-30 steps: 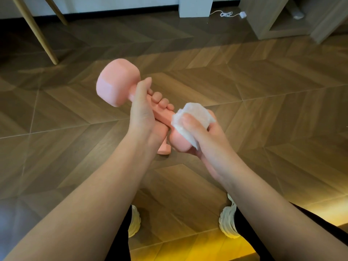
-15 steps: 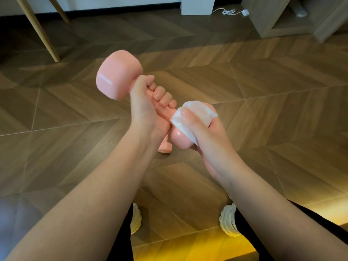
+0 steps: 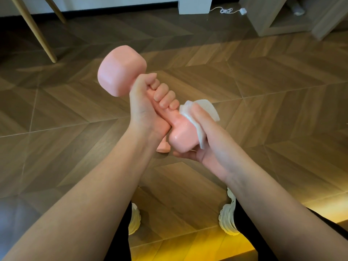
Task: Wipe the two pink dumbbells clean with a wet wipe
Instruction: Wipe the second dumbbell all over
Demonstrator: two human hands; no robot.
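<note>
I hold a pink dumbbell (image 3: 120, 70) tilted in the air over the floor. My left hand (image 3: 148, 108) grips its handle, fingers wrapped round it. My right hand (image 3: 205, 140) cups the near head of the dumbbell and presses a white wet wipe (image 3: 199, 113) against it; that head looks wet and shiny. A small part of a second pink dumbbell (image 3: 162, 147) shows on the floor just below my hands, mostly hidden behind them.
Wooden herringbone floor (image 3: 263, 102) all round. Two slanted wooden legs (image 3: 35, 32) stand at far left, a white block (image 3: 195, 4) with a white cable at the back, a wooden cabinet (image 3: 278, 17) at far right. My shoes (image 3: 227, 217) are below.
The dumbbell turned a little and its far head rose slightly. My right hand slid the wipe round the near head, uncovering more wet pink surface.
</note>
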